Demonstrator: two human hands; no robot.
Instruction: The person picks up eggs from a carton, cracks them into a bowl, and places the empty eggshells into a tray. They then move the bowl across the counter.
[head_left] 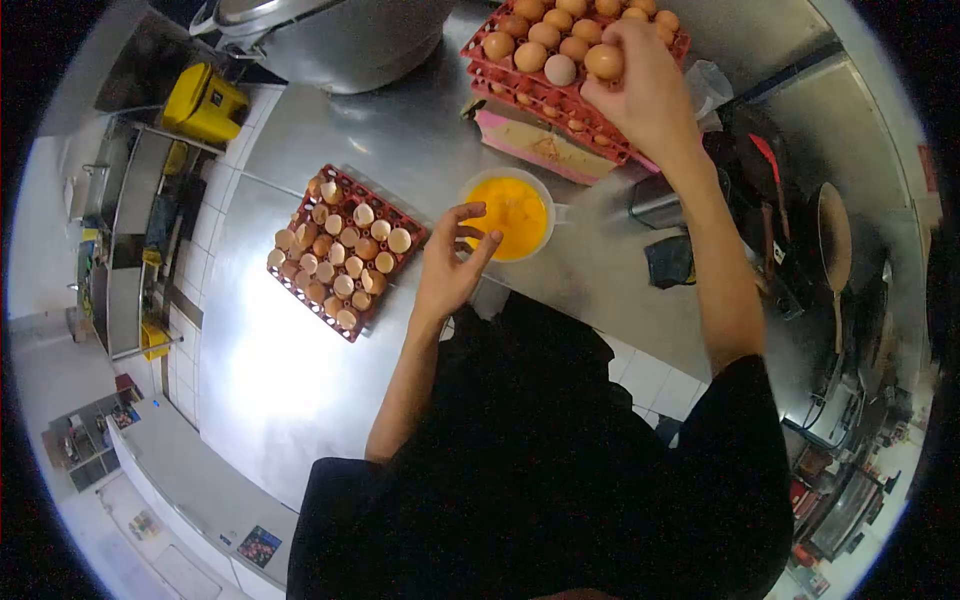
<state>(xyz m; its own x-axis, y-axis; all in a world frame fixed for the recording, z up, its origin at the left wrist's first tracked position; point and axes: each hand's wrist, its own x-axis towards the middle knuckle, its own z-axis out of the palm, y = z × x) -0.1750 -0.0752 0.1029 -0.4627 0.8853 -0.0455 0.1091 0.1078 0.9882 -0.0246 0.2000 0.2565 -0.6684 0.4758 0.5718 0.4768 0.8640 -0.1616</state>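
At the top right, my right hand (640, 90) has its fingers wrapped round a brown egg (603, 62) at the near edge of stacked red trays (490, 75) full of eggs. My left hand (458, 255) is over the left rim of a clear jug (549, 215), its fingers apart and curved, with nothing held. Yellow beaten or broken egg (515, 215) lies in the jug. Left of it, a red tray (405, 250) bears many empty eggshells (350, 237).
A large metal pot (340, 45) stands at the back left of the steel table (270, 350). Behind the jug lies a pink and cream box (545, 148). Pans (832, 235) and a red-headed utensil (768, 160) are at the right.
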